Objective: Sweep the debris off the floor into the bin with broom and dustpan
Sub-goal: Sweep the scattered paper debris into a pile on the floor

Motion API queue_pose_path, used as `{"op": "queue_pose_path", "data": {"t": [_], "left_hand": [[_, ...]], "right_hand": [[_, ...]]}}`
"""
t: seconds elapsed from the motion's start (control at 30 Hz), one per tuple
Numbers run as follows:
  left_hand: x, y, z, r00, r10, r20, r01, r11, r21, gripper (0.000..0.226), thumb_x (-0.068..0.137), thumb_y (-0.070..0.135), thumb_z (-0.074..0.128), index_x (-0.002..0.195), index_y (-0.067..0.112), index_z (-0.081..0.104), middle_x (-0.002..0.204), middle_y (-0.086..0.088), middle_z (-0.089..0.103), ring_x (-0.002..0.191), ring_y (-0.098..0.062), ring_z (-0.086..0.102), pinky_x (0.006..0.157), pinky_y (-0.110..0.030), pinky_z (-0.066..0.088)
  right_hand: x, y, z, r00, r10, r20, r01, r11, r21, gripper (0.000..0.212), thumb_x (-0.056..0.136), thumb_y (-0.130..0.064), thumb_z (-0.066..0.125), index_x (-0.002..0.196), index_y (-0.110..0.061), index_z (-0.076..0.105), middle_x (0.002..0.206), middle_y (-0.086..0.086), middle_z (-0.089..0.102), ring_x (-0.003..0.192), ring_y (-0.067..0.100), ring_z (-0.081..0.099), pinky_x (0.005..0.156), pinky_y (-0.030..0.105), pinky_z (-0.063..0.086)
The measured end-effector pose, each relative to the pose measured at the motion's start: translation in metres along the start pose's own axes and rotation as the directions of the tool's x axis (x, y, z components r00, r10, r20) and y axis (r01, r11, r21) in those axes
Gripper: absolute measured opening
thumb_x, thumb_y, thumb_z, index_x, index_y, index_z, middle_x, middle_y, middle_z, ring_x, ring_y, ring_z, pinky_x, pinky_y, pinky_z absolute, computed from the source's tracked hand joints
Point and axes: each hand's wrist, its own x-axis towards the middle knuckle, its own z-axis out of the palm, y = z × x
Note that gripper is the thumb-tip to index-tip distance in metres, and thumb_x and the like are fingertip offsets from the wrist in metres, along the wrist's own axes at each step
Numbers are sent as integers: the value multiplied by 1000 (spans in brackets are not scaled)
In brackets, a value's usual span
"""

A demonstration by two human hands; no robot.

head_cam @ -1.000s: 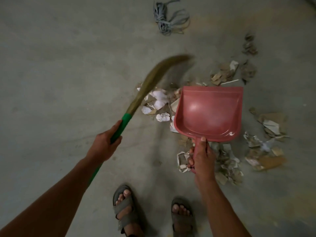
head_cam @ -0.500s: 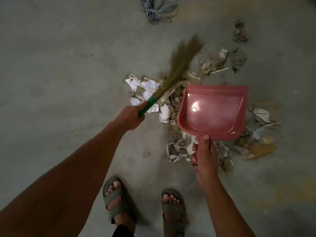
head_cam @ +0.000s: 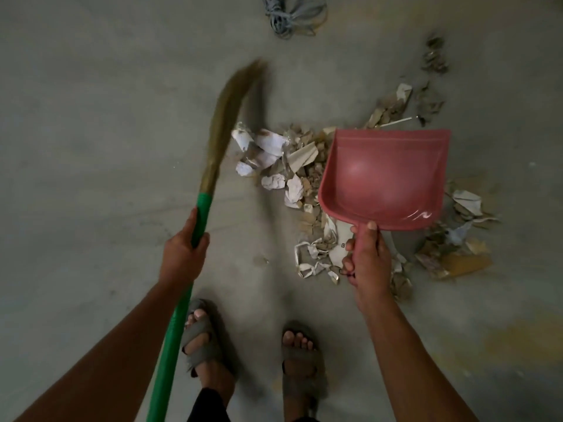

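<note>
Nearest me I saw two feet in two grey sandals [head_cam: 199, 339] on the concrete floor [head_cam: 91, 147]. Above them were my two hands. The left hand [head_cam: 182, 254] was wrapped round the green handle of the one broom [head_cam: 201, 214], fingers curled on the shaft. The right hand [head_cam: 367, 260] gripped the handle of the one pink dustpan [head_cam: 384, 175], thumb laid along its top. The pan was empty and hung over the debris [head_cam: 292, 166], a loose scatter of crumpled white paper and brown scraps lying left of, under and right of it; I could not count the pieces. Farther off lay one bundle of grey cord [head_cam: 289, 16].

Compared with half a second before, the broom had swung left: its blurred bristles then lay over the pile beside the pan's lip, and now pointed up and away, clear of the paper. The left hand had dropped back toward me. The pan had barely shifted.
</note>
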Motion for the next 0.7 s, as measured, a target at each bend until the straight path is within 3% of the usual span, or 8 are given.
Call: {"op": "queue_pose_path", "data": {"t": [0.1,0.17,0.33,0.4,0.5,0.6,0.7], "left_hand": [[-3,-17,2,979,-201,43,201,980,14,69,106,33,58,165,43,23,106,-11,69,64,-23,69,53,-30,56],[-9,-26,9,960,-262,100,259,965,37,70,106,31,59,165,42,24,103,-12,70,62,-24,70,50,-31,58],[-37,-20,48,959,-53,277,-11,974,227,71,106,31,56,165,46,19,95,-9,66,66,-17,65,58,-29,53],[-49,-7,68,946,20,323,-103,964,243,72,106,31,56,166,43,18,95,-7,65,69,-13,62,65,-28,51],[-63,10,94,910,160,383,-258,941,220,74,106,32,57,167,41,17,101,-11,67,80,-21,64,73,-34,53],[-79,23,107,887,301,350,-366,921,137,75,104,31,58,167,40,17,99,-8,63,82,-24,63,71,-34,49],[-98,33,106,889,354,292,-396,913,98,78,104,29,59,167,44,15,95,0,55,75,-18,56,69,-30,43]], "right_hand": [[0,7,-8,1000,-7,11,7,1000,0,51,106,-66,44,105,-21,67,74,-5,61,44,7,43,40,18,28],[-1,14,-16,1000,-5,17,6,1000,-2,49,106,-66,44,106,-23,67,76,-3,61,45,8,43,40,18,29],[-6,31,-34,999,-31,9,31,998,53,40,111,-54,44,96,-23,64,68,-6,58,43,9,41,40,20,33],[-9,37,-39,1000,-27,-5,28,999,41,39,111,-54,43,97,-23,64,66,-8,58,42,9,41,39,19,31],[-16,46,-46,999,-12,-31,12,1000,11,39,109,-57,44,96,-26,64,66,-7,57,43,9,41,38,17,27],[-18,52,-55,1000,-7,-31,8,1000,15,40,108,-59,46,95,-27,66,70,-4,59,44,9,42,39,19,30],[-17,50,-63,1000,-25,-17,25,999,36,43,107,-62,46,100,-25,68,78,3,59,45,12,44,44,22,35]]}}
